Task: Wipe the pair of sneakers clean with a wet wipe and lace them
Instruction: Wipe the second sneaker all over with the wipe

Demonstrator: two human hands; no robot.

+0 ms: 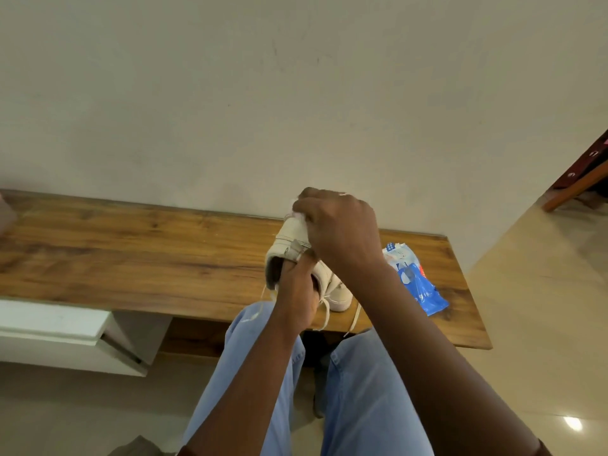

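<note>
The shoe (289,240) is up over the table (131,251), pointing from 7 up to 1 o'clock. The left hand (296,291) curls its fingers into the low open end. The right hand (339,225), nearer the top end, pinches a wipe (297,214).

Cream-white sneaker (291,240) with off-white laces (325,312); blue and white wet wipe packet (413,279) with a red mark; brown wood-grain bench (131,251); light blue jeans (368,390); beige wall (296,93)
</note>
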